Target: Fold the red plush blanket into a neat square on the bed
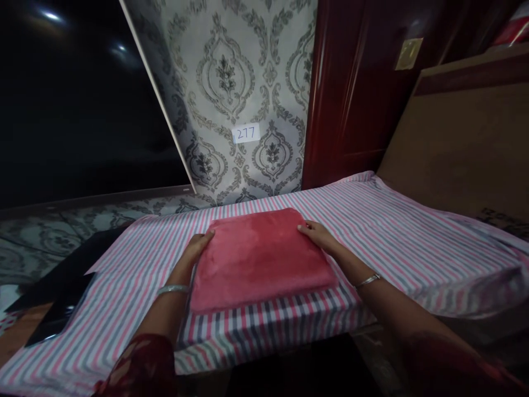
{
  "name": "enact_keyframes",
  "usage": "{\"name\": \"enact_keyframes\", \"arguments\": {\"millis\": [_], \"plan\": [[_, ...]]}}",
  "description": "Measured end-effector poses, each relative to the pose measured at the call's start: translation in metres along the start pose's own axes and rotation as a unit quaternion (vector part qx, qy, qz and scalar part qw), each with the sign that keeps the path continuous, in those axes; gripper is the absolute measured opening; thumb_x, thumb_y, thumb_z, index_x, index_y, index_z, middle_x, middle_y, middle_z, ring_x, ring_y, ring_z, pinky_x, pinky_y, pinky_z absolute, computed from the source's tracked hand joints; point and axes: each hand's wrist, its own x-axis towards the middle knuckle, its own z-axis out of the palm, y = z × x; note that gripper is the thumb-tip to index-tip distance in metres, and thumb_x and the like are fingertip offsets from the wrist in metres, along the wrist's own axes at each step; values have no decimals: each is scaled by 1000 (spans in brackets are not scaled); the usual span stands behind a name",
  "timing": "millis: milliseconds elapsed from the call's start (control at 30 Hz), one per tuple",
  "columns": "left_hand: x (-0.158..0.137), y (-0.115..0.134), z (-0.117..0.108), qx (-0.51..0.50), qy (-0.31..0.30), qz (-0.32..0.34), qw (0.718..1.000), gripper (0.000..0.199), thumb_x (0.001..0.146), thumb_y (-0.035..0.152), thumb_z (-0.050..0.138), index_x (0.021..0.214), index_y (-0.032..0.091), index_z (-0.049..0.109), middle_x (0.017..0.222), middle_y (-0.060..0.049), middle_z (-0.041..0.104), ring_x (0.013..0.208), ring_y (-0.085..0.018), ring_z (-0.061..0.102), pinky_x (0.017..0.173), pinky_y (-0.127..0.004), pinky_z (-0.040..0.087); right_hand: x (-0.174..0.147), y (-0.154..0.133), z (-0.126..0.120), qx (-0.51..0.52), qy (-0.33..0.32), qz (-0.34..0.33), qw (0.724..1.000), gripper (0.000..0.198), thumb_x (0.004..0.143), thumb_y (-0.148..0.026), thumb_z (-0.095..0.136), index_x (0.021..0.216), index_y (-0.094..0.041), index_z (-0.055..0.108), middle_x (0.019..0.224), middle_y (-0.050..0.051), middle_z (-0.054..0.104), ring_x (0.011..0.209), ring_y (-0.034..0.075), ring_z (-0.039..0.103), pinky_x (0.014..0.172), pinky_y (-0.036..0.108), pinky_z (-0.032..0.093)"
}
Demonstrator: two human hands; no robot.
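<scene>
A flat, nearly square pink plush cushion cover (264, 256) lies on the striped cloth, its near edge close to the table's front. My left hand (199, 245) grips its left side near the far corner, the thumb on top and the fingers mostly hidden beyond the edge. On the opposite side, my right hand (321, 236) pinches the right edge near the far corner, thumb over the plush. Whatever lies beneath the cover is hidden from me.
Pink, grey and white striped cloth (397, 231) covers the table. A large dark screen (82, 105) stands at the left, above a black glossy object (61, 311). At the right is a big cardboard box (463, 138). Behind, a paper label (246, 133) reading 277 is on the patterned wall.
</scene>
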Motion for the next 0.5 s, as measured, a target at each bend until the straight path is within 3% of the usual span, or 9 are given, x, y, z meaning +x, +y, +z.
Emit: {"name": "enact_keyframes", "arguments": {"millis": [100,200,367,500], "plan": [[11,7,4,-3,36,3,999,25,64,39,76,65,19,61,76,-13,72,100,-35,67,72,-34,52,12,-8,6,82,-19,51,995,19,81,-33,65,91,-17,66,83,6,74,71,20,67,62,28,54],[16,8,9,-37,49,6,998,24,64,35,77,71,18,62,84,-11,72,103,-33,66,75,-33,52,21,-15,10,105,-23,60,992,22,81,-30,64,97,-16,65,81,7,74,67,19,67,61,29,55],[17,8,14,-137,-4,-12,990,35,66,36,80,89,15,65,86,-12,73,81,-26,70,69,-33,55,34,-24,17,146,-8,55,988,48,79,-24,65,126,-17,58,102,9,74,77,19,70,71,33,59],[22,15,13,-204,-44,10,978,46,67,26,80,110,15,67,84,-6,73,70,-19,69,70,-32,56,48,-26,23,156,16,34,987,66,72,-15,64,137,-22,52,102,4,74,74,18,69,71,31,59]]}}
